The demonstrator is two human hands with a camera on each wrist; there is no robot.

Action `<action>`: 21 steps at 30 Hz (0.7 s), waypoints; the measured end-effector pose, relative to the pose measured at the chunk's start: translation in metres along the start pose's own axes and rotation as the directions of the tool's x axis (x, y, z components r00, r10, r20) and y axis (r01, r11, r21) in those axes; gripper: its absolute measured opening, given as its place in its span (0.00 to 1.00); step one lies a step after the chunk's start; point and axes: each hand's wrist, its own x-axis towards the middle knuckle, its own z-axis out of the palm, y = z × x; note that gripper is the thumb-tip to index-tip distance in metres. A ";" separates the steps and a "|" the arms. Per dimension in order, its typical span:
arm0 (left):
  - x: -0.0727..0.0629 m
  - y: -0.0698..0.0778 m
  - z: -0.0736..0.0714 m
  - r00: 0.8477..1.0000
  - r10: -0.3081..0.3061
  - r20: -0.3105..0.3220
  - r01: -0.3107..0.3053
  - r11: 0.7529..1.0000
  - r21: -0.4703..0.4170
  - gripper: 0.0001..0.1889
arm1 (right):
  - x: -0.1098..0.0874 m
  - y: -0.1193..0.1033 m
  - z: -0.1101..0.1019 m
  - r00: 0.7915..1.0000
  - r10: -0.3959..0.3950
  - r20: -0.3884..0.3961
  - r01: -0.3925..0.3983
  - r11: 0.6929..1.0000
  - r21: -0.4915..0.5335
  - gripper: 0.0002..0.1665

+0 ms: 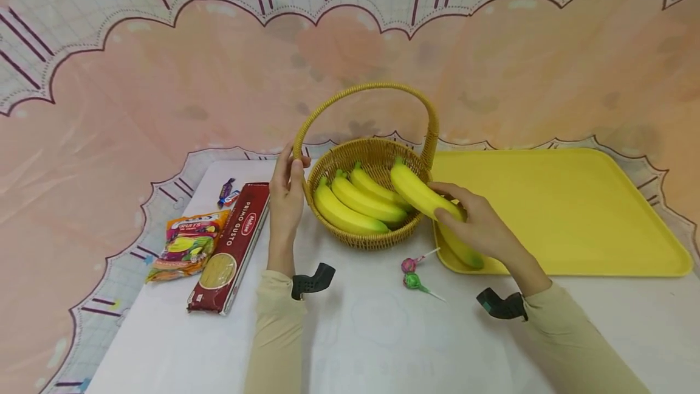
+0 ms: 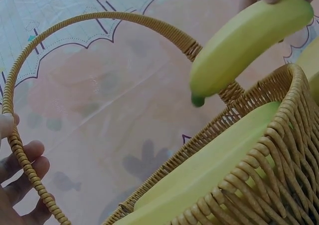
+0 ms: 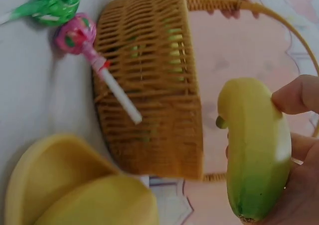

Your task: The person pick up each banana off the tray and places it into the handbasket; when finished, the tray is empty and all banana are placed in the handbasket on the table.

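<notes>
A wicker basket [image 1: 350, 239] with a tall arched handle [image 1: 383, 86] stands at the middle of the table. Several bananas lie inside it, among them a front banana [image 1: 341, 211]. My left hand [image 1: 287, 190] holds the handle low on its left side, thumb and fingers around it in the left wrist view. Between thumb and fingers, my right hand [image 1: 476, 224] grips a banana [image 3: 256, 150], tilted, with its stem end above the basket's right rim. Below that hand, another banana [image 1: 462, 251] rests on the near-left corner of a yellow tray [image 1: 558, 211].
Two lollipops, one pink [image 1: 409, 265] and one green [image 1: 412, 280], lie in front of the basket. To the left are a red pasta pack [image 1: 232, 248], an orange fruit-candy bag [image 1: 188, 247] and small wrapped candies [image 1: 226, 193]. A patterned cloth [image 1: 246, 90] hangs behind.
</notes>
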 end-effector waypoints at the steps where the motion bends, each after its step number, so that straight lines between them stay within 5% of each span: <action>1: 0.000 0.000 0.000 1.000 -0.003 0.001 0.003 1.000 0.002 0.21 | 0.005 -0.002 0.002 1.000 0.001 0.011 -0.001 1.000 -0.001 0.27; 21: -0.002 -0.002 -0.002 1.000 0.014 0.002 -0.014 1.000 0.027 0.21 | 0.083 -0.017 0.044 0.981 -0.116 0.152 0.135 0.984 -0.116 0.28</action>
